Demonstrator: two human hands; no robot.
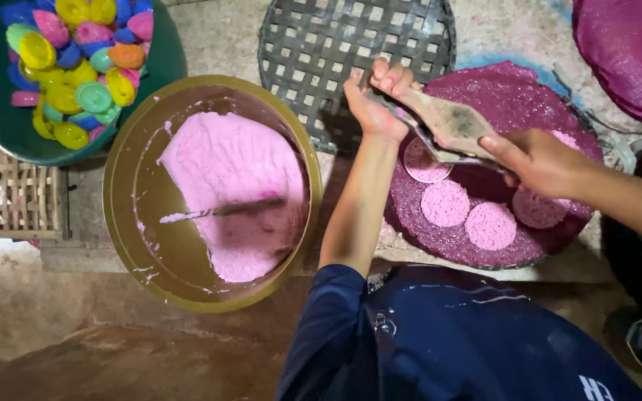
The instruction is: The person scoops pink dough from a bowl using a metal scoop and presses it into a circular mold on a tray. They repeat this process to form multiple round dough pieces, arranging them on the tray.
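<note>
Four pale pink round cakes (446, 203) lie on the dark purple round mat (499, 96). Left hand (373, 100) and right hand (540, 160), each grip clamped on the flat brown wooden paddle (451, 122) above them. Risk: tilted paddle drops wet batter, smearing neighbouring cakes.

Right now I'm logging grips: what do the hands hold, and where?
Both hold one flat, stained wooden paddle: left hand at its top end, right hand at its lower end.

I see the left hand (371, 104) and right hand (540, 160) gripping a flat spatula (451, 130) over a purple tray (518, 96) bearing pink discs (445, 203). A bowl (124, 186) of pink batter (232, 193) sits alongside.
</note>
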